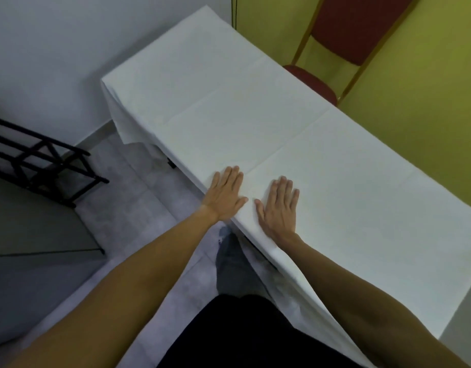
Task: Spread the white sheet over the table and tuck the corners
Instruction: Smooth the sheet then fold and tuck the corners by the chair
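Observation:
The white sheet (255, 107) covers the whole top of the long table and hangs over its near edge and the far left end. Fold creases cross it. My left hand (225, 193) lies flat, palm down, on the sheet at the table's near edge. My right hand (278, 205) rests flat beside it, a little further in on the top. Both hands have their fingers spread and hold nothing. The table itself is hidden under the sheet, apart from a dark leg (171, 162) below the left end.
A red-cushioned chair with a gold frame (343, 35) stands against the yellow-green wall behind the table. A black metal rack (40, 166) stands on the tiled floor to the left. My dark-trousered leg and shoe (229, 258) are close under the near edge.

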Available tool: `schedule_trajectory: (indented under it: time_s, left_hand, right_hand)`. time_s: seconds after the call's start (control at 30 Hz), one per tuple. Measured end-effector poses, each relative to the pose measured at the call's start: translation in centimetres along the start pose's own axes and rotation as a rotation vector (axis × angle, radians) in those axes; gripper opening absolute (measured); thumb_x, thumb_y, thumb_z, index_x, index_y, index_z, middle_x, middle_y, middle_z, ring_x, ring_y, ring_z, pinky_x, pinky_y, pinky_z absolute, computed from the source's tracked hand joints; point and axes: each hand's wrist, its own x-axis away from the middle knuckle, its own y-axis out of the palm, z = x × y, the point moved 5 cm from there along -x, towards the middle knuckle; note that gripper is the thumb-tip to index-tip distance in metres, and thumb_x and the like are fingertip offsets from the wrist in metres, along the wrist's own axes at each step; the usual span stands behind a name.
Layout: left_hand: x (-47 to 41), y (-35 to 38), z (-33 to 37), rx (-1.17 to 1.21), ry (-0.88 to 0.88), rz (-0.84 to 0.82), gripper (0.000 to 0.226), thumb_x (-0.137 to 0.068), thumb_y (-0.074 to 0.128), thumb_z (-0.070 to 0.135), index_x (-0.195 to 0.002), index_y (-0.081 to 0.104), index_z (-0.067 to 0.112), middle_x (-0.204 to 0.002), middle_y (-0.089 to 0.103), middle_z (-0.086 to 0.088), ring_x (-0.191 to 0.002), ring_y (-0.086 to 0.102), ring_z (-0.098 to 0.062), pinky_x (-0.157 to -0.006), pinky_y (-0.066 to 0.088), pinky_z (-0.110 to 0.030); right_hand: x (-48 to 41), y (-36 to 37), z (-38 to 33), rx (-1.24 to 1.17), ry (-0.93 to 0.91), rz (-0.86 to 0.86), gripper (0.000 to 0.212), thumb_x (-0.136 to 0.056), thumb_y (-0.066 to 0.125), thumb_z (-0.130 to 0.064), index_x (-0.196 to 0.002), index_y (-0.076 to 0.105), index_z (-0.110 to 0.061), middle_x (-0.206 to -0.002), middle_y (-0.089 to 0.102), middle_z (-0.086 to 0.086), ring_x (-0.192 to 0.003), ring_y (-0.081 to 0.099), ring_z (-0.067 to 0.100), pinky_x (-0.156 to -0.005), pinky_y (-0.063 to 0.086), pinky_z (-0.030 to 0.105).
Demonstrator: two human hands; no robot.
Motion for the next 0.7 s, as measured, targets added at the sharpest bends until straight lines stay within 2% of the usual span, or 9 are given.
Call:
schedule_trajectory:
  time_s: [0.07, 0.17, 0.23, 0.3, 0.4, 0.57, 0.7]
  left_hand:
    - [-0.9, -0.9, -1.4, 0.019, 0.027, 0.004, 0.077, -0.101, 0.033, 0.052, -0.155, 0.008, 0.004, -0.165, 0.001, -0.016, -0.152, 0.0, -0.032, -0.122, 0.004, -0.053]
    - [-2.2, -2.0, -4.5, 0.052, 0.023, -0.055, 0.077, -0.101, 0.032, 0.054, -0.156, 0.008, 0.006, -0.165, -0.002, -0.016, -0.152, -0.002, -0.032, -0.123, 0.003, -0.05]
    - [-3.6, -3.4, -7.2, 0.021, 0.018, -0.053, 0.077, -0.101, 0.032, 0.054, -0.156, 0.008, 0.007, -0.165, -0.003, -0.016, -0.152, -0.003, -0.033, -0.122, 0.003, -0.05]
    - [-4.6, -4.6, -10.0, 0.06, 0.001, -0.059, 0.076, -0.1, 0.034, 0.054, -0.156, 0.011, 0.007, -0.164, -0.002, -0.018, -0.152, -0.002, -0.035, -0.122, 0.005, -0.051]
    - [-5.9, -5.8, -14.7, 0.066, -0.008, -0.059, 0.074, -0.1, 0.036, 0.053, -0.156, 0.014, 0.01, -0.164, -0.003, -0.017, -0.152, -0.003, -0.036, -0.122, 0.006, -0.052]
    - [-7.7, -7.3, -23.4, 0.07, -0.025, -0.066, 0.073, -0.099, 0.037, 0.054, -0.156, 0.014, 0.013, -0.164, 0.0, -0.015, -0.151, 0.0, -0.036, -0.121, 0.008, -0.055]
    - [-8.2, -8.4, -30.8, 0.064, 0.03, -0.057, 0.071, -0.1, 0.035, 0.053, -0.157, 0.012, 0.017, -0.165, -0.001, -0.012, -0.152, -0.001, -0.034, -0.121, 0.007, -0.054]
  right_hand:
    - [-1.2, 0.0, -1.2, 0.011, 0.014, -0.004, 0.081, -0.102, 0.012, -0.059, -0.158, -0.004, -0.002, -0.166, -0.008, 0.021, -0.154, -0.011, 0.038, -0.124, -0.004, 0.056]
    - [-3.1, -0.4, -3.6, -0.02, 0.066, -0.033, 0.08, -0.103, 0.014, -0.059, -0.159, 0.0, -0.003, -0.166, -0.005, 0.023, -0.154, -0.008, 0.041, -0.124, 0.001, 0.06]
    - [-5.2, -0.5, -5.9, -0.012, 0.036, -0.014, 0.079, -0.103, 0.017, -0.058, -0.159, 0.005, -0.004, -0.166, -0.002, 0.023, -0.154, -0.005, 0.042, -0.123, 0.004, 0.061]
    - [-7.3, -0.8, -8.5, -0.043, -0.018, -0.069, 0.077, -0.104, 0.018, -0.056, -0.159, 0.011, -0.003, -0.166, -0.002, 0.022, -0.153, -0.002, 0.043, -0.124, 0.007, 0.061]
    - [-10.7, -1.4, -12.9, -0.032, -0.084, -0.101, 0.078, -0.102, 0.01, -0.055, -0.158, 0.016, 0.0, -0.164, -0.001, 0.024, -0.153, 0.005, 0.046, -0.124, 0.009, 0.058]
    - [-16.4, -1.6, -19.9, -0.045, -0.026, -0.179, 0.086, -0.094, -0.002, -0.059, -0.159, 0.002, -0.002, -0.164, -0.009, 0.028, -0.152, -0.01, 0.048, -0.125, -0.001, 0.056]
    - [-20.7, -1.1, -25.6, 0.018, -0.014, -0.172, 0.079, -0.103, 0.012, -0.056, -0.158, -0.006, -0.003, -0.163, -0.016, 0.028, -0.151, -0.015, 0.047, -0.124, -0.005, 0.056]
